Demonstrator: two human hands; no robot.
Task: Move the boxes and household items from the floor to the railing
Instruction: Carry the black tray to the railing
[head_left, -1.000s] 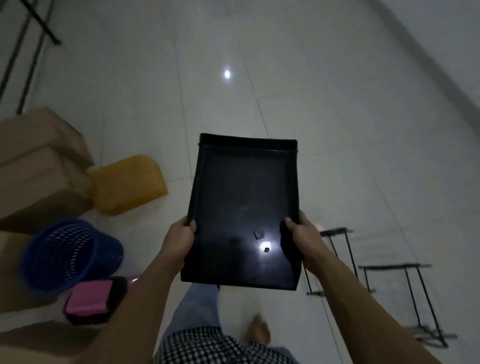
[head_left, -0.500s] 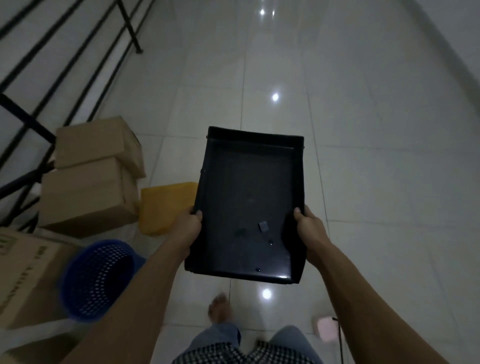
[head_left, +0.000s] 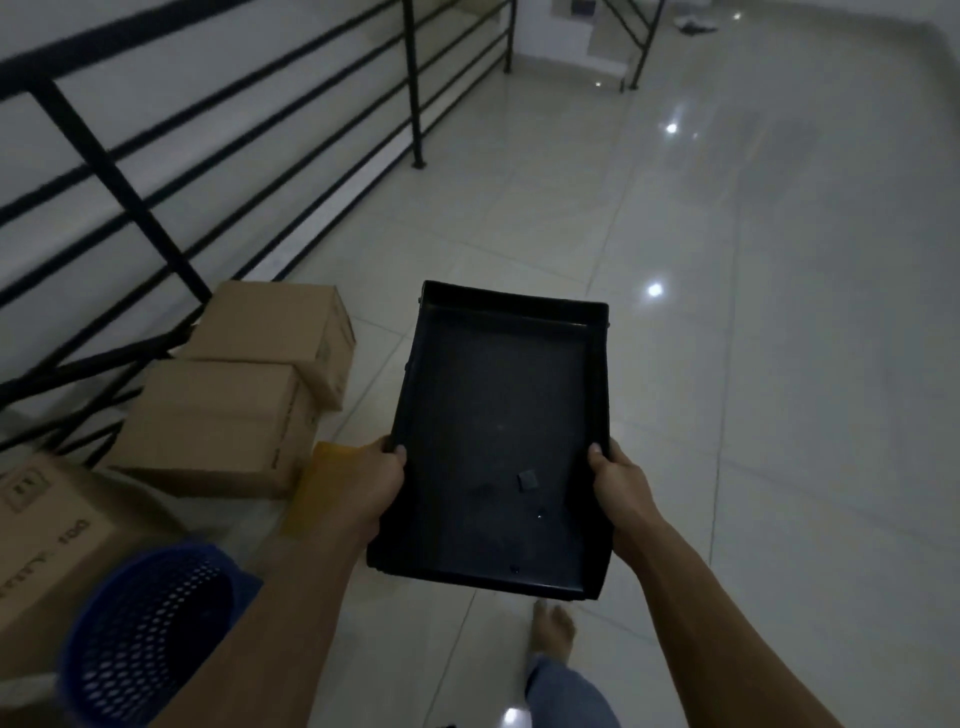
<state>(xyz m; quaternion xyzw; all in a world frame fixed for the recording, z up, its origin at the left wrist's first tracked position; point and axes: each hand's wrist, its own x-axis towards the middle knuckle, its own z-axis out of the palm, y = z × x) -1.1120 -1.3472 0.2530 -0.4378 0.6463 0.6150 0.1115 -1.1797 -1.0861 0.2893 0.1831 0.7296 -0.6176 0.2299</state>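
Both hands clamped on the black tray (head_left: 498, 431): left hand (head_left: 370, 486) on its left edge, right hand (head_left: 621, 486) on its right edge, thumbs over the rim. Tray was held level above the floor (head_left: 753, 312), open side up, a few small bits lying inside. Three boxes (head_left: 228, 415) sat by the railing (head_left: 156, 171) at left, yellow item (head_left: 311, 488) and blue basket (head_left: 150, 629) beside them.

1. Stacked cardboard boxes (head_left: 244, 395) and a blue basket (head_left: 150, 629) crowd the floor along the black railing (head_left: 156, 208) on the left.
2. Tiled floor (head_left: 753, 364) ahead and right lies open.
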